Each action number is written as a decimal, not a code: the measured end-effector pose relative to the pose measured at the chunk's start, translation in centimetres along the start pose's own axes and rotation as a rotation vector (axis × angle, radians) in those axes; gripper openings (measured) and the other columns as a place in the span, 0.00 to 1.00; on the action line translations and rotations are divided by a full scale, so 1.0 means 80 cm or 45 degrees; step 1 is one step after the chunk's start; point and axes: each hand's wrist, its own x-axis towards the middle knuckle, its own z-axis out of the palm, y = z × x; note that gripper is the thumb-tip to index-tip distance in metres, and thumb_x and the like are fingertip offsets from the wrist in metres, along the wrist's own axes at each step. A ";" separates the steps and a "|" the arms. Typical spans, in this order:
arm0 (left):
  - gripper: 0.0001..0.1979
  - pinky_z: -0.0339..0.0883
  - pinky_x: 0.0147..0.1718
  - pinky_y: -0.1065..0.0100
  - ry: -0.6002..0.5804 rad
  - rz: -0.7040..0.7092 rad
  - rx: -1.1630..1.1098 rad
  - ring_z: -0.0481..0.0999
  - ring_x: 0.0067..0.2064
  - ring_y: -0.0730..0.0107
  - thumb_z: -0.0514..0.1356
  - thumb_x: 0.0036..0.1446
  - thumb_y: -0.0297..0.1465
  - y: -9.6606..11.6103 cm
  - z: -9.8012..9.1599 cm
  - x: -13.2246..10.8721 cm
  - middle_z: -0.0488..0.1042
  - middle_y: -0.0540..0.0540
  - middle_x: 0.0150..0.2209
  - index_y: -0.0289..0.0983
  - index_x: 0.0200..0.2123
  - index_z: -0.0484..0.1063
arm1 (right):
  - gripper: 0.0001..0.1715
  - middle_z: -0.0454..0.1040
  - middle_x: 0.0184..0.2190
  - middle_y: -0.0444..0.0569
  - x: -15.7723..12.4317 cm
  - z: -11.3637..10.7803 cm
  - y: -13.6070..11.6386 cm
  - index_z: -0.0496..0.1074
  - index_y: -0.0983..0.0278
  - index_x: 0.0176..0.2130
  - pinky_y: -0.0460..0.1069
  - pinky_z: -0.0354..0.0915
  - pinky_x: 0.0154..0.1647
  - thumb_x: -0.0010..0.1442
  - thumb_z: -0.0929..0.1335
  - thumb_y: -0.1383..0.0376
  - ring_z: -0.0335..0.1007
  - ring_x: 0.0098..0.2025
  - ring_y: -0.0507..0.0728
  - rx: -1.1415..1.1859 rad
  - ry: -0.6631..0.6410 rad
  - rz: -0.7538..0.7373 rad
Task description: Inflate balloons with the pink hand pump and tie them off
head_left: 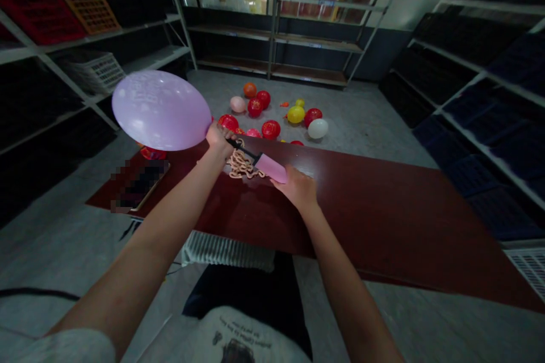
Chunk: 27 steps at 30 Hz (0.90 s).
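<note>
A large inflated lilac balloon (159, 110) points up and left from my left hand (219, 139). The fingers of that hand are closed around its neck, where it meets the black end of a hand pump (271, 168). My right hand (299, 186) grips the other end of the pump's pink barrel. Between my hands a black rod shows, so the pump is drawn out to some length. Beneath it, a pile of uninflated beige long balloons (242, 167) lies on the dark red table (361, 198). The balloon's mouth is hidden by my left fingers.
On the table's left lie a phone (147, 184) and a red packet (153, 153). Several inflated balloons, among them a yellow one (296, 114) and a white one (318, 129), rest on the floor beyond. Shelves (272, 39) stand at the back and both sides.
</note>
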 end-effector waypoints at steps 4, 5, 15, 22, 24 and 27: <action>0.21 0.44 0.14 0.74 0.061 -0.018 -0.162 0.46 0.11 0.80 0.47 0.70 0.28 0.026 0.002 0.001 0.44 0.58 0.13 0.39 0.23 0.44 | 0.26 0.82 0.40 0.51 -0.024 -0.048 0.022 0.72 0.59 0.47 0.49 0.63 0.34 0.61 0.69 0.43 0.80 0.40 0.62 -0.071 -0.211 0.006; 0.21 0.44 0.14 0.74 0.036 -0.052 -0.198 0.46 0.11 0.80 0.47 0.70 0.28 0.031 0.004 0.000 0.44 0.58 0.13 0.39 0.23 0.44 | 0.26 0.82 0.40 0.52 -0.029 -0.059 0.027 0.73 0.59 0.48 0.50 0.64 0.35 0.62 0.68 0.43 0.81 0.40 0.63 -0.073 -0.258 0.006; 0.24 0.43 0.13 0.71 -0.217 -0.102 -0.368 0.45 0.12 0.78 0.51 0.71 0.32 0.060 0.067 -0.011 0.44 0.57 0.13 0.40 0.21 0.46 | 0.31 0.82 0.42 0.51 0.001 -0.109 0.043 0.74 0.61 0.53 0.51 0.72 0.37 0.54 0.74 0.49 0.80 0.39 0.61 0.619 -0.256 0.068; 0.25 0.41 0.15 0.69 -0.241 -0.089 -0.252 0.45 0.13 0.78 0.54 0.70 0.32 0.040 0.094 -0.028 0.45 0.56 0.14 0.39 0.20 0.48 | 0.31 0.78 0.29 0.45 0.066 -0.112 -0.023 0.74 0.64 0.52 0.45 0.63 0.16 0.54 0.74 0.50 0.67 0.18 0.50 1.084 -0.439 0.148; 0.25 0.41 0.15 0.69 -0.242 -0.100 -0.231 0.45 0.13 0.77 0.54 0.70 0.32 0.038 0.096 -0.025 0.45 0.56 0.14 0.39 0.20 0.48 | 0.28 0.76 0.26 0.44 0.077 -0.111 -0.040 0.74 0.64 0.51 0.45 0.62 0.15 0.56 0.73 0.51 0.67 0.17 0.50 1.090 -0.444 0.144; 0.24 0.43 0.15 0.69 -0.190 -0.096 -0.236 0.46 0.14 0.77 0.55 0.68 0.31 0.044 0.095 -0.013 0.47 0.56 0.14 0.39 0.20 0.50 | 0.29 0.78 0.30 0.46 0.090 -0.111 -0.054 0.73 0.62 0.53 0.46 0.66 0.20 0.57 0.72 0.50 0.70 0.20 0.52 0.947 -0.424 0.097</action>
